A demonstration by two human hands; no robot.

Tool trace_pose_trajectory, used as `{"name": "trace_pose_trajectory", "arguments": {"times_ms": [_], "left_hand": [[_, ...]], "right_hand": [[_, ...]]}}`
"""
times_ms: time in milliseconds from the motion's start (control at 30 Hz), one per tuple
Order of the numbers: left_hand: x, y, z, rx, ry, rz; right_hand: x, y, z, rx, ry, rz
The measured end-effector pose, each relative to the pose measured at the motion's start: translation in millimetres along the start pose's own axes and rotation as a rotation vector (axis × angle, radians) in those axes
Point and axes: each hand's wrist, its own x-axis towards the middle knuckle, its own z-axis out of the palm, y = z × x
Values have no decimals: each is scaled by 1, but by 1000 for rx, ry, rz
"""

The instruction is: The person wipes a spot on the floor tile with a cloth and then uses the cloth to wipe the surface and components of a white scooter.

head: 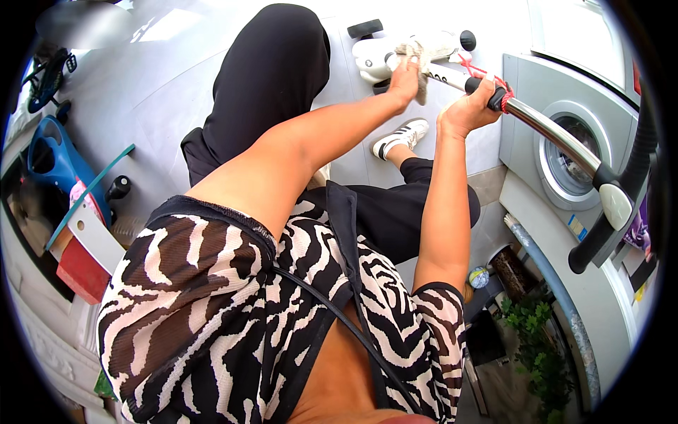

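Note:
A white kick scooter (373, 55) lies on its side on the floor in front of me, with its steering column slanting towards the right. In my left hand (405, 82) is a beige-grey cloth (422, 87), pressed around the column's lower end. Higher up, my right hand (469, 108) grips the column at its black clamp (497, 99). Red string (507, 100) is tied beside that clamp. From there a chrome tube (551, 132) runs to the black handlebar (609, 217) with its pale centre cap.
A silver front-loading washing machine (574, 153) stands close behind the column. Below it are a small ball (478, 277) and a leafy plant (540, 344). On the left are a blue plastic item (58, 153), a red box (85, 270) and a black wheeled object (45, 82).

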Motion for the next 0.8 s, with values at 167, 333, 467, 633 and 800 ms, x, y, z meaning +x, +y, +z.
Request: {"name": "trace_pose_trajectory", "arguments": {"times_ms": [167,333,467,633,800], "left_hand": [[60,-38,-28,-120,81,-252],[-39,19,36,-214,70,-102],[-80,59,37,-281,-46,51],[-23,8,21,8,-12,328],[52,18,-17,153,-137,-184]], "right_hand": [[-9,-1,13,106,-86,-6],[5,9,-7,15,15,-5],[8,2,-9,-4,-4,62],[11,3,-3,82,-77,99],[10,8,0,94,-126,24]]}}
